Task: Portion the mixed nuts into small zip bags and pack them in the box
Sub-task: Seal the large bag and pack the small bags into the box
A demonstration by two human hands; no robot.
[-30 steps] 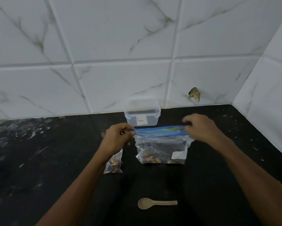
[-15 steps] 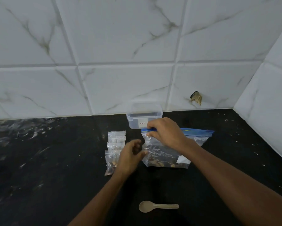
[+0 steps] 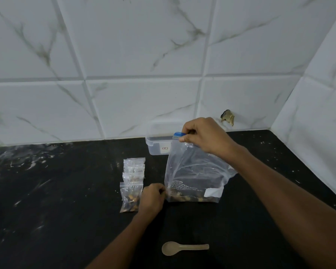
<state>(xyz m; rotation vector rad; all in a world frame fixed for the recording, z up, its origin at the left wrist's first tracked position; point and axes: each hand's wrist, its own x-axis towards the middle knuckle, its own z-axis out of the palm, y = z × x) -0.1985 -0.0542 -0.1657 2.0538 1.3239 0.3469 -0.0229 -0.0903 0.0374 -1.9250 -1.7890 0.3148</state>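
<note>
A large clear zip bag [image 3: 192,171] with a blue seal strip stands upright on the black counter, a layer of mixed nuts at its bottom. My right hand [image 3: 204,136] pinches the blue top edge and holds it up. My left hand [image 3: 152,198] pinches the bag's lower left corner. To the left lies a row of several small zip bags [image 3: 132,181] holding nuts, the nearest one [image 3: 130,197] beside my left hand. A clear plastic box [image 3: 157,146] stands behind the large bag, against the wall.
A pale wooden spoon [image 3: 182,247] lies on the counter [image 3: 46,200] near the front. White marble-look tiles form the back wall and the right wall, meeting in a corner. A chipped hole [image 3: 227,117] marks the back wall.
My right hand slid along the seal from the right end to the left and lifted the top upright. My left hand let go of the top and dropped to the bag's lower left corner.
</note>
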